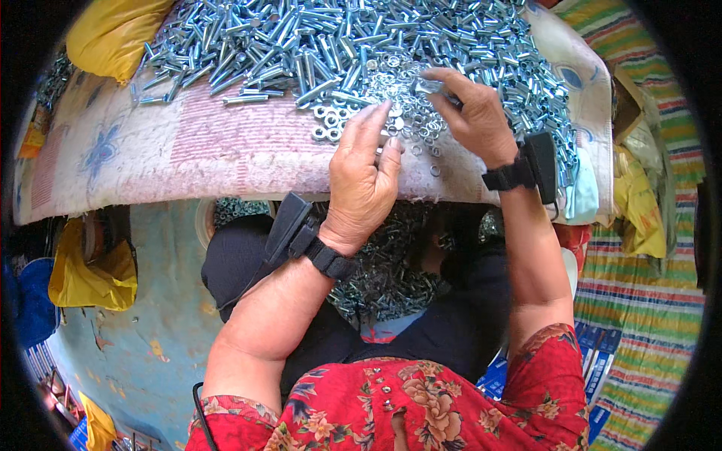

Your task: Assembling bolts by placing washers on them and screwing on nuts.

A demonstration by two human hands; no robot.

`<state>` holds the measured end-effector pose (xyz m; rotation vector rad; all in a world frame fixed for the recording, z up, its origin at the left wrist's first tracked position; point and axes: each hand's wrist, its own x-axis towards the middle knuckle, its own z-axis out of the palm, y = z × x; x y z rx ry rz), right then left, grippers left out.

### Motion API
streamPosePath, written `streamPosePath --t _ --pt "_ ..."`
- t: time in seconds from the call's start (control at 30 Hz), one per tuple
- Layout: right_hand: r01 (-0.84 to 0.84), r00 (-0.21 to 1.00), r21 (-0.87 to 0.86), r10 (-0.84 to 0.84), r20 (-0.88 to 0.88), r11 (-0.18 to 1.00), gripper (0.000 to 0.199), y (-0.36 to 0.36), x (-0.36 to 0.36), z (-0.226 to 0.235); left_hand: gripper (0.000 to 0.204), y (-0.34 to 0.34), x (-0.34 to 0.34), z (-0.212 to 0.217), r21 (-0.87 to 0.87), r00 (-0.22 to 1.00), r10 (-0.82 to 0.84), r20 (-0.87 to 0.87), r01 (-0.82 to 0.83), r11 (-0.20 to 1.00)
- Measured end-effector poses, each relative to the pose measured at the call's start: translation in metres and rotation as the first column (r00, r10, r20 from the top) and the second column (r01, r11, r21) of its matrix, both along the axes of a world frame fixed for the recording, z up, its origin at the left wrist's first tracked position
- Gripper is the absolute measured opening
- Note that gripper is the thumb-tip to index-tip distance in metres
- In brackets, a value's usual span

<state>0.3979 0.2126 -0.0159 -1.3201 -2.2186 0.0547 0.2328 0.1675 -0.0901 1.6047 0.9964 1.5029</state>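
Note:
My left hand (362, 177) is over the near edge of the cloth-covered table, fingers bent and thumb close to the forefinger. Something small and metallic shows by its thumb, too small to name. To its left lies a cluster of hex nuts (328, 124). My right hand (478, 116) curls over the pile of thin washers (406, 94), thumb and forefinger drawn together at a shiny metal piece (429, 86) whose kind I cannot make out. Several loose washers lie between the hands. Beyond them spreads a large heap of bolts and metal sleeves (293, 45).
A patterned cloth (218, 143) covers the table. A yellow bag (113, 34) sits at the far left, another yellow bag (94, 270) below the table's left side. Dark fasteners (383, 263) lie heaped between my knees. Striped sheeting (639, 338) covers the right side.

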Motion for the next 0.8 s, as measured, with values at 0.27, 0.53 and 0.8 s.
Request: streamPosePath --t 0.27,0.53,0.8 --pt "-0.262 0.832 -0.354 0.024 -0.554 0.898 0.020 0.020 -0.052 0.013 0.022 0.010 -0.018 0.007 -0.294 0.966 -0.127 0.226 0.192 0.936" --pt "0.278 0.914 -0.039 -0.252 0.318 0.960 0.029 0.081 -0.080 -0.024 0.021 0.008 -0.027 0.009 -0.348 0.848 -0.134 0.512 0.347 0.871" --pt "-0.093 0.837 -0.273 -0.073 -0.543 0.957 0.018 0.026 -0.024 0.016 0.021 0.001 -0.029 0.012 -0.362 0.878 -0.259 0.403 0.413 0.835"
